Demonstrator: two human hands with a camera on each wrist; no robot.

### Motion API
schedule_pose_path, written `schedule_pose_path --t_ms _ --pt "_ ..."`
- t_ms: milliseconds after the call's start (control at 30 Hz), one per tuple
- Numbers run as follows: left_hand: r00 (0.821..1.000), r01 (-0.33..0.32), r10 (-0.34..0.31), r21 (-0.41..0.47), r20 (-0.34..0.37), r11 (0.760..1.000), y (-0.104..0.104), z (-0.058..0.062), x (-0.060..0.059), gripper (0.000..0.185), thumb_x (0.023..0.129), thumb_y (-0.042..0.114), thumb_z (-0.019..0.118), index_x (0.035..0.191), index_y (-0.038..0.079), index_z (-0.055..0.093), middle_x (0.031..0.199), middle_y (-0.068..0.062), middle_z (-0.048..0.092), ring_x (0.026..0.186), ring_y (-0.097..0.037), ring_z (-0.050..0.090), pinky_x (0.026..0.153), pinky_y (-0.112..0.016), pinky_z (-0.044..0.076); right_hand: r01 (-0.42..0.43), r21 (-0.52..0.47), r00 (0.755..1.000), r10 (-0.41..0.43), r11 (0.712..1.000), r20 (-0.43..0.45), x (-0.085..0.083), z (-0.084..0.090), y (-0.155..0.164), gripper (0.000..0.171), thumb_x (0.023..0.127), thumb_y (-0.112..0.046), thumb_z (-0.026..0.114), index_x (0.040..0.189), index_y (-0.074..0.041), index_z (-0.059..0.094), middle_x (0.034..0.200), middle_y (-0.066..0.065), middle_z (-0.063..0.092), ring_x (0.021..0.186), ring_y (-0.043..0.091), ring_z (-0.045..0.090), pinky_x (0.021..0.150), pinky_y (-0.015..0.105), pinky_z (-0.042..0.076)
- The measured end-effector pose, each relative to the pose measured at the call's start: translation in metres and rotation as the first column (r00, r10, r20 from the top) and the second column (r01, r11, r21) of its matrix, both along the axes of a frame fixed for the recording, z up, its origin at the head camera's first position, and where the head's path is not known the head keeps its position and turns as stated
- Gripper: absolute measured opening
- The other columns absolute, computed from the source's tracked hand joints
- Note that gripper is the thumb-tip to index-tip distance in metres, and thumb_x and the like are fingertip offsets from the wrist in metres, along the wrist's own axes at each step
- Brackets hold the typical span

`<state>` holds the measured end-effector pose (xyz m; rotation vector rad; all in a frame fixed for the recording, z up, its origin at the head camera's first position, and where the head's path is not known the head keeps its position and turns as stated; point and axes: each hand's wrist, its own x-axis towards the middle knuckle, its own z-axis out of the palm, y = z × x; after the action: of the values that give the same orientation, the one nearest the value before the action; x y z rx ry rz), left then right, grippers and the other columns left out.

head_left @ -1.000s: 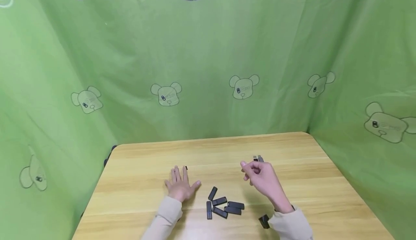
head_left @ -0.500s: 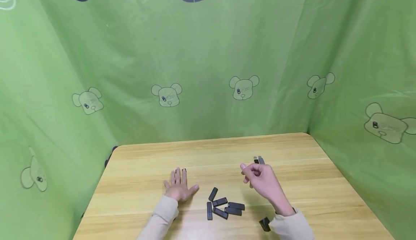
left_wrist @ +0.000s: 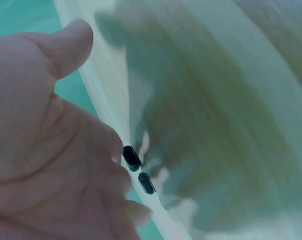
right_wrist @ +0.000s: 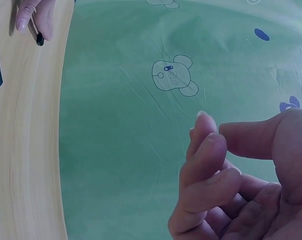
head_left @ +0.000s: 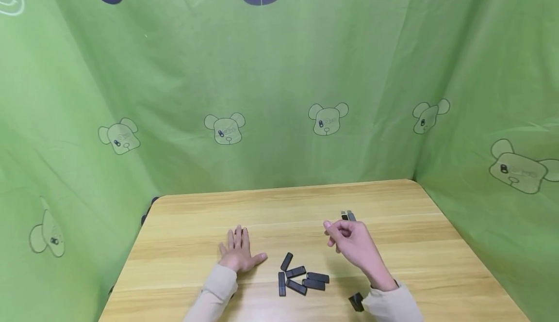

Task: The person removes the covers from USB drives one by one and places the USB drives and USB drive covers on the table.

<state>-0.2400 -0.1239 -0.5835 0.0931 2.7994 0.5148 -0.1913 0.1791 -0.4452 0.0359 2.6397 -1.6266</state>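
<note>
My left hand (head_left: 239,255) is palm down low over the wooden table (head_left: 174,283), its fingers straight and spread. Two small black oblong pieces, one (left_wrist: 132,157) and another (left_wrist: 147,183), show by its fingers in the left wrist view; in the head view the fingers mostly hide them. My right hand (head_left: 353,243) hovers above the table at right. Its fingers hang loosely curled around nothing, the thumb near the index finger, as the right wrist view shows. Just beyond it are two USB sticks (head_left: 351,217) with metal plugs, partly covered by the hand.
Between the hands lies a loose group of several black stick-shaped pieces (head_left: 296,271). A dark block (head_left: 355,302) sits beside the right sleeve. Green cloth (head_left: 279,157) with bear prints surrounds the table's back and sides.
My left hand has shifted slightly left and back toward me; a dark bit seen earlier beside its index finger now shows between the fingers. The right hand has kept its pose.
</note>
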Motion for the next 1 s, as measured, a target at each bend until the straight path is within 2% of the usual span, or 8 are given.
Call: schedule_pose_path --t_ms 200,600,667,733,767,833,933,1000 --pt "0.998 0.055 -0.055 0.005 -0.041 0.998 0.005 0.026 0.013 0.091 0.095 0.055 0.06 0.157 -0.003 0.026 0.17 -0.022 0.014 0.157 -0.048 0.007 0.122 -0.072 0.006 0.005 -0.002 1.0 -0.005 1.0 0.01 0.0 0.0 0.001 0.033 0.101 -0.034 0.063 0.092 -0.004 0.072 0.071 0.006 0.069 0.057 0.015 0.06 0.053 0.026 0.05" --pt "0.997 0.066 -0.064 0.053 -0.036 0.996 0.001 0.025 0.012 0.089 0.098 0.056 0.056 0.16 0.002 0.022 0.171 -0.022 0.006 0.156 -0.05 -0.001 0.12 -0.074 0.0 -0.007 -0.012 1.0 0.007 1.0 0.004 0.001 0.0 0.002 0.031 0.101 -0.032 0.063 0.093 -0.003 0.072 0.073 0.01 0.07 0.057 0.015 0.06 0.054 0.026 0.051" --pt "0.995 0.058 -0.052 0.07 -0.081 0.996 0.002 0.025 0.011 0.084 0.099 0.053 0.056 0.16 0.004 0.024 0.17 -0.023 0.005 0.156 -0.051 0.0 0.12 -0.075 0.002 -0.003 -0.006 1.0 0.003 1.0 -0.008 0.002 0.002 0.002 0.031 0.101 -0.032 0.063 0.092 -0.003 0.072 0.072 0.009 0.07 0.057 0.016 0.061 0.054 0.026 0.052" --pt "0.984 0.042 -0.027 0.083 -0.176 0.996 0.002 0.025 0.009 0.078 0.1 0.05 0.056 0.158 0.004 0.03 0.169 -0.026 0.011 0.155 -0.053 0.005 0.119 -0.076 0.007 0.002 0.0 1.0 -0.002 1.0 -0.026 0.002 0.003 0.003 0.03 0.1 -0.031 0.064 0.091 -0.003 0.071 0.072 0.009 0.07 0.057 0.017 0.061 0.054 0.026 0.051" --pt "0.97 0.027 -0.005 0.088 -0.241 0.996 0.003 0.026 0.008 0.074 0.1 0.048 0.057 0.155 0.003 0.036 0.167 -0.027 0.017 0.154 -0.053 0.01 0.119 -0.076 0.011 0.004 0.004 0.999 -0.004 1.0 -0.04 0.003 0.003 0.003 0.03 0.1 -0.031 0.064 0.091 -0.003 0.071 0.072 0.009 0.069 0.057 0.017 0.06 0.053 0.026 0.051" --pt "0.923 -0.013 0.054 0.11 -0.38 0.994 0.005 0.031 0.008 0.063 0.1 0.042 0.06 0.145 -0.001 0.049 0.16 -0.03 0.033 0.15 -0.054 0.025 0.117 -0.074 0.023 0.007 0.021 0.997 -0.006 1.0 -0.082 0.005 0.004 0.003 0.028 0.1 -0.029 0.064 0.089 -0.005 0.071 0.071 0.009 0.069 0.057 0.015 0.06 0.051 0.025 0.049" --pt "0.817 -0.071 0.156 0.173 -0.555 0.982 0.008 0.04 0.012 0.045 0.097 0.033 0.067 0.125 -0.002 0.065 0.14 -0.028 0.058 0.135 -0.049 0.049 0.107 -0.067 0.042 -0.008 0.086 0.982 0.024 0.996 -0.19 0.009 0.004 0.001 0.022 0.101 -0.024 0.063 0.088 -0.009 0.072 0.07 0.004 0.068 0.057 0.01 0.058 0.05 0.024 0.047" --pt "0.748 -0.083 0.213 0.23 -0.628 0.97 0.011 0.046 0.017 0.036 0.094 0.028 0.07 0.116 0.0 0.069 0.128 -0.024 0.067 0.123 -0.044 0.058 0.099 -0.06 0.049 -0.01 0.164 0.953 0.059 0.986 -0.297 0.013 0.004 -0.001 0.017 0.101 -0.019 0.063 0.088 -0.013 0.072 0.07 -0.003 0.066 0.06 0.005 0.057 0.053 0.022 0.047"
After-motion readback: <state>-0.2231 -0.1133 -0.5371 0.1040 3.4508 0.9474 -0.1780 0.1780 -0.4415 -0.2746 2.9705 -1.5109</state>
